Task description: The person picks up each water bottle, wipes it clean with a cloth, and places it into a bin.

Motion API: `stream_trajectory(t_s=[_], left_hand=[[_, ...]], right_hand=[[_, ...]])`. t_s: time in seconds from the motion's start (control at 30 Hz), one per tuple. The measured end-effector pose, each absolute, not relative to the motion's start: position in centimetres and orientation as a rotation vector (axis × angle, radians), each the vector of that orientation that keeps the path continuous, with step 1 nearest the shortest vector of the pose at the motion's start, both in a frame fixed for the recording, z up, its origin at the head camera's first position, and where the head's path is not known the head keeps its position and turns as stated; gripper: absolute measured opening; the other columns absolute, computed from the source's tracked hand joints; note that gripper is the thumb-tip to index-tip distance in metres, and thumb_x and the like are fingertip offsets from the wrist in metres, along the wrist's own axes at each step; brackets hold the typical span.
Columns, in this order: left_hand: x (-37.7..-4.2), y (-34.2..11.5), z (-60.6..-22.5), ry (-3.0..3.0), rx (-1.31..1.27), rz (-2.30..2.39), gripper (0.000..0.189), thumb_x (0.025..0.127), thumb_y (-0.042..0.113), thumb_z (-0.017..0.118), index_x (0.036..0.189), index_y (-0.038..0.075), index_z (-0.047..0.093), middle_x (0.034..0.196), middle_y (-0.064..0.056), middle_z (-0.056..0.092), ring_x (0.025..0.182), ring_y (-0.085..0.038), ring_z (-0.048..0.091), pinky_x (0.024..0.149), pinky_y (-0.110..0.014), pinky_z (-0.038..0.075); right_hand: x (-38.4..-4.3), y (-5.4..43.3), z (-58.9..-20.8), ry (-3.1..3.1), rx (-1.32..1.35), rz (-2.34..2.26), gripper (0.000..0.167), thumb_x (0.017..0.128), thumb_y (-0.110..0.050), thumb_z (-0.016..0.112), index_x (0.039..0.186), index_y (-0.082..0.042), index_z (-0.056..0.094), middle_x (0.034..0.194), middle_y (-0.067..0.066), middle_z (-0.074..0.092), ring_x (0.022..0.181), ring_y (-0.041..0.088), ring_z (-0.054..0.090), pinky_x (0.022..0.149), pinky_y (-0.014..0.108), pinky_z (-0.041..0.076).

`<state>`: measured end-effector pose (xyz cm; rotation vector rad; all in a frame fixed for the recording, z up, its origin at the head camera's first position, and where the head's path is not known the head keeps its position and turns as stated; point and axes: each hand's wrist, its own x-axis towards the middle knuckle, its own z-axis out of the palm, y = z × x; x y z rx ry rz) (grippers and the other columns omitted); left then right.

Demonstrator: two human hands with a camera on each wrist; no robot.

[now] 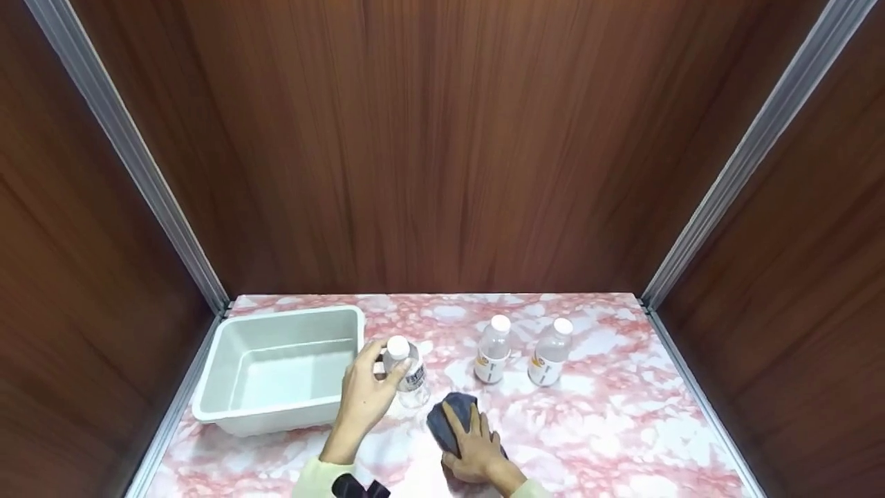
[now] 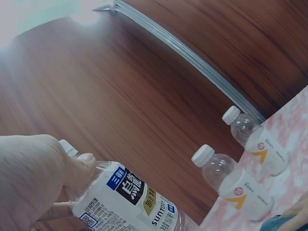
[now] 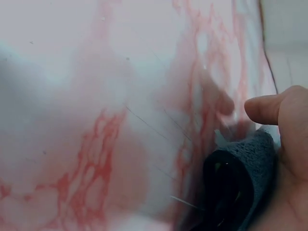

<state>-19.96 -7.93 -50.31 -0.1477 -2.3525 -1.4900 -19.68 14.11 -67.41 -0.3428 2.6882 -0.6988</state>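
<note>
In the head view my left hand (image 1: 366,391) grips a clear plastic bottle (image 1: 415,387) around its upper part, thumb on one side and fingers on the other. This bottle has a white cap and a white Suntory label (image 2: 132,197), read in the left wrist view. Whether its base touches the table cannot be told. To the right, my right hand (image 1: 477,453) presses with spread fingers on a bunched dark blue-grey cloth (image 1: 440,423) on the table. Close up, the cloth (image 3: 262,151) lies under the palm, with the thumb held away from it.
Two white-capped clear bottles, one nearer the middle (image 1: 491,356) and one farther right (image 1: 548,360), stand behind the cloth. A pale grey-green plastic bin (image 1: 276,413) sits left of my left hand. Brown wood-grain walls (image 1: 442,173) enclose the pink-and-white marbled table (image 1: 608,429).
</note>
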Motion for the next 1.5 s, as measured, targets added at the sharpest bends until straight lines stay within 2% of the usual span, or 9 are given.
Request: stream_trajectory(t_s=[0.13,0.33,0.53,0.83,1.0,1.27,1.37,1.43,1.5], left_hand=[[-20.3,-8.5,-49.4,-2.336,-0.151,-1.472,0.033,0.088,0.019,0.078,0.119,0.011,0.070,0.109,-0.010,0.072,0.099,-0.027,0.071,0.075,-0.026,0.060],[-20.7,-9.7,-48.2,-2.320,-0.121,-1.428,0.035,0.089,0.022,0.077,0.121,0.010,0.069,0.108,-0.009,0.072,0.094,-0.023,0.070,0.074,-0.025,0.059],[-21.0,-11.1,-47.3,-2.302,-0.092,-1.416,0.037,0.090,0.022,0.077,0.123,0.009,0.069,0.113,-0.010,0.072,0.099,-0.026,0.070,0.077,-0.033,0.061],[-21.6,-13.8,-45.3,-2.220,-0.038,-1.393,0.042,0.087,0.018,0.079,0.126,0.007,0.068,0.118,-0.013,0.071,0.101,-0.029,0.071,0.081,-0.041,0.062],[-22.1,-15.5,-44.7,-2.176,-0.021,-1.351,0.044,0.086,0.015,0.080,0.126,0.003,0.067,0.118,-0.016,0.071,0.100,-0.031,0.072,0.079,-0.042,0.063],[-22.8,-17.3,-44.8,-2.132,-0.006,-1.279,0.040,0.087,0.015,0.079,0.124,0.004,0.068,0.115,-0.015,0.071,0.100,-0.033,0.072,0.079,-0.048,0.062],[-22.9,-17.8,-45.3,-2.147,0.012,-1.252,0.039,0.088,0.016,0.078,0.125,0.005,0.068,0.116,-0.015,0.071,0.101,-0.033,0.072,0.078,-0.044,0.063],[-22.9,-18.2,-45.6,-2.159,0.036,-1.235,0.040,0.089,0.016,0.077,0.125,0.005,0.068,0.117,-0.015,0.071,0.102,-0.032,0.071,0.078,-0.033,0.063],[-23.1,-18.6,-45.9,-2.172,0.061,-1.224,0.040,0.089,0.016,0.077,0.126,0.005,0.067,0.117,-0.016,0.071,0.102,-0.032,0.071,0.078,-0.028,0.061]], right_hand=[[-19.9,14.2,-66.2,2.751,-0.349,-0.729,0.086,0.092,-0.037,0.066,0.162,-0.032,0.016,0.160,0.041,0.015,0.146,0.064,0.021,0.104,0.086,0.023],[-20.7,13.7,-64.8,2.830,-0.421,-0.720,0.081,0.091,-0.037,0.067,0.160,-0.033,0.024,0.161,0.038,0.015,0.147,0.062,0.020,0.106,0.086,0.020],[-21.8,12.3,-62.0,2.898,-0.499,-0.683,0.082,0.094,-0.040,0.066,0.162,-0.030,0.022,0.163,0.035,0.017,0.147,0.061,0.023,0.110,0.082,0.021],[-22.9,8.8,-58.2,2.920,-0.691,-0.716,0.078,0.096,-0.042,0.063,0.161,-0.023,0.024,0.165,0.030,0.018,0.148,0.056,0.027,0.110,0.078,0.029],[-23.3,6.8,-57.4,2.917,-0.788,-0.690,0.073,0.098,-0.041,0.060,0.161,-0.027,0.025,0.165,0.028,0.021,0.147,0.054,0.030,0.109,0.076,0.033],[-23.4,4.0,-56.4,2.845,-0.807,-0.729,0.066,0.102,-0.040,0.053,0.161,-0.034,0.023,0.163,0.024,0.027,0.148,0.044,0.035,0.105,0.072,0.040],[-23.3,2.9,-56.6,2.812,-0.787,-0.731,0.062,0.104,-0.040,0.050,0.160,-0.036,0.024,0.161,0.024,0.030,0.145,0.044,0.040,0.104,0.071,0.042],[-23.2,2.2,-56.8,2.779,-0.774,-0.726,0.060,0.105,-0.042,0.047,0.160,-0.038,0.024,0.161,0.022,0.031,0.143,0.043,0.042,0.104,0.070,0.043],[-23.3,1.6,-57.0,2.746,-0.763,-0.737,0.058,0.106,-0.043,0.045,0.160,-0.039,0.023,0.161,0.021,0.032,0.141,0.043,0.044,0.103,0.070,0.044]])
